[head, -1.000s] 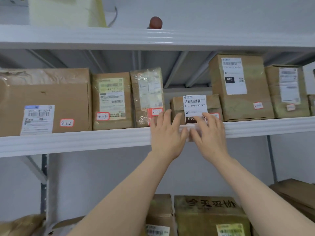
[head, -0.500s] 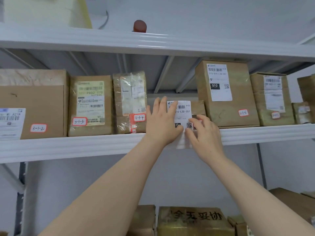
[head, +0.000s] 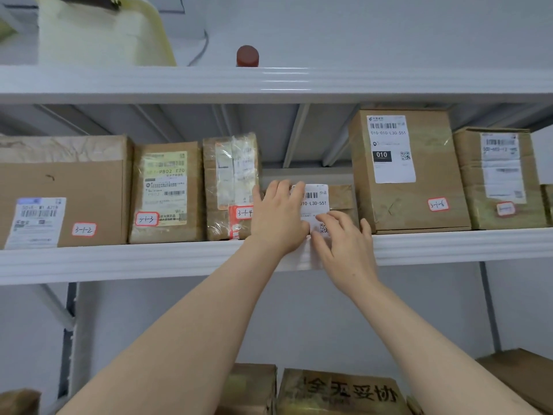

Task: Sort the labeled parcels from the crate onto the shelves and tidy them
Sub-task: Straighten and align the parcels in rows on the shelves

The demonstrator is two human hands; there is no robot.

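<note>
A small brown parcel (head: 341,197) with a white barcode label lies low on the middle white shelf (head: 149,259), in the gap between the parcel marked 3-1-4 (head: 230,187) and the tall box marked 3-1-6 (head: 407,172). My left hand (head: 276,218) lies flat against the small parcel's left front, fingers straight. My right hand (head: 344,244) touches its lower front with spread fingers, covering part of the label. Neither hand grips it.
Boxes marked 3-1-2 (head: 62,199) and 3-1-3 (head: 167,190) stand at the left, another labelled box (head: 499,178) at the right. On the top shelf sit a pale container (head: 101,31) and a red-brown cap (head: 247,55). More cartons (head: 338,393) lie below.
Both hands have pushed the small parcel a little deeper onto the shelf and stay pressed on its front. The camera has drifted, so the shelf row shifted slightly in view.
</note>
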